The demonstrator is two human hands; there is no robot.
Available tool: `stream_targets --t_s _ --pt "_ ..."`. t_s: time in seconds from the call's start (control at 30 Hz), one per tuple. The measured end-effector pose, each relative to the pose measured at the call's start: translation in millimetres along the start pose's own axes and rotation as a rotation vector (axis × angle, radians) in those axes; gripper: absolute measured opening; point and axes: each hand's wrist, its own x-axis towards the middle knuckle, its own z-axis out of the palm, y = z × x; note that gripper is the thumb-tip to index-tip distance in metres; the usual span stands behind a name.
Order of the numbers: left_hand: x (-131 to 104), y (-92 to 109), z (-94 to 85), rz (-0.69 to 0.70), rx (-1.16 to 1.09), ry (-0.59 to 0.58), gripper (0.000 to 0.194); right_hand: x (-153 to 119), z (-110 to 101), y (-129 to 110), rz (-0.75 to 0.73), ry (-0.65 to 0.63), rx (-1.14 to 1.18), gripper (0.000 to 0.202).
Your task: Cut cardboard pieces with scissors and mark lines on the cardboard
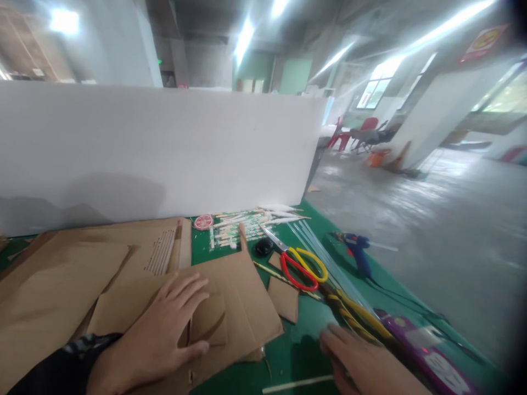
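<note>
My left hand (171,315) lies with its fingers spread on a piece of brown cardboard (251,285); a smaller cardboard piece (212,323) sits by its fingertips. My right hand (358,359) hovers over the green table at the lower right, blurred, its fingers bent downward and partly hidden. Close to it lies a thin wooden stick (296,383), though I cannot tell whether the hand touches it. Scissors (302,266) with one red and one yellow handle lie beyond, beside a small cardboard square (284,299) and yellow-handled pliers (362,315).
A white board (164,148) stands along the table's back edge. Before it lie many wooden sticks (230,227), a round red-and-white piece (203,221) and a black round object (264,247). Clear glue sticks (325,258), a blue glue gun (358,252) and a purple device (424,351) line the right side.
</note>
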Motion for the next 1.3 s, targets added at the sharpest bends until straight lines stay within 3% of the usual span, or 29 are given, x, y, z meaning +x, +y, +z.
stream_targets --t_s 0.13,0.33,0.63,0.7,0.83,1.0,1.17,1.3 --pt "-10.9 5.4 15.2 -0.003 -0.013 0.047 0.072 41.8 -22.8 -6.8 0.185 -0.024 -0.036 0.033" --pt "-11.8 3.2 22.5 -0.032 0.0 0.089 0.066 77.6 -19.5 -10.8 0.245 -0.071 -0.184 0.039" --pt "-17.4 20.0 28.8 0.043 0.081 0.154 0.066 77.0 2.9 -1.2 0.185 0.115 -0.281 0.04" --pt "-17.9 21.4 29.7 0.04 0.081 0.15 0.065 79.3 1.2 -1.2 0.199 0.082 -0.27 0.041" --pt "-19.4 20.1 30.8 0.022 0.055 0.12 0.066 88.2 -14.2 -3.3 0.234 -0.086 -0.205 0.03" --pt "-20.1 17.7 24.2 -0.044 -0.083 0.09 0.086 98.4 -27.4 -5.1 0.243 -0.166 -0.187 0.019" --pt "-18.7 13.0 12.6 -0.062 -0.194 0.042 0.052 89.9 -45.9 -7.4 0.279 -0.181 -0.153 0.01" --pt "-15.9 13.1 10.7 -0.023 -0.24 -0.003 0.041 70.0 -73.0 -4.9 0.382 -0.118 -0.123 0.006"
